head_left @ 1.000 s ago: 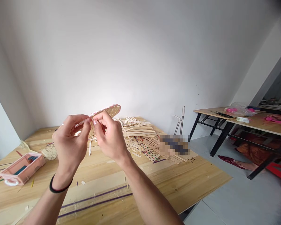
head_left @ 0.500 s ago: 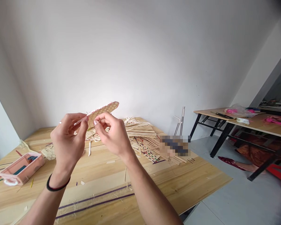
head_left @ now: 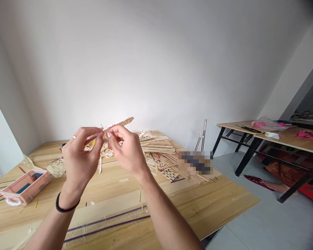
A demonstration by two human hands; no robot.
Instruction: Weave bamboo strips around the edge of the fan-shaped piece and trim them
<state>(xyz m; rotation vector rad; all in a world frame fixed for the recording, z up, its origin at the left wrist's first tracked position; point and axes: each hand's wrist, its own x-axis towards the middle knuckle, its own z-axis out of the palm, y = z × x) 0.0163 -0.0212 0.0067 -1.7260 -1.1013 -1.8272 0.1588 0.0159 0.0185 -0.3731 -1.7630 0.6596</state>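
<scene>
My left hand (head_left: pixel 79 158) and my right hand (head_left: pixel 126 149) are raised above the wooden table (head_left: pixel 187 205) and meet fingertip to fingertip. Between them they pinch the near edge of a flat woven bamboo piece (head_left: pixel 121 122) with a pinkish rim, seen almost edge-on. A thin needle-like point sticks up just above the pinching fingers. My left hand has a ring and a black band on the wrist. Both hands have their fingers closed on the piece.
A heap of bamboo strips and woven mats (head_left: pixel 156 149) lies behind my hands. A pink plastic box (head_left: pixel 24 185) stands at the left. A blurred patch (head_left: pixel 195 162) sits at the table's right edge. A second table (head_left: pixel 281 133) with pink items stands at right.
The woven piece has tilted flatter, now nearly edge-on. My hands shifted slightly to the right and kept their pinch on it.
</scene>
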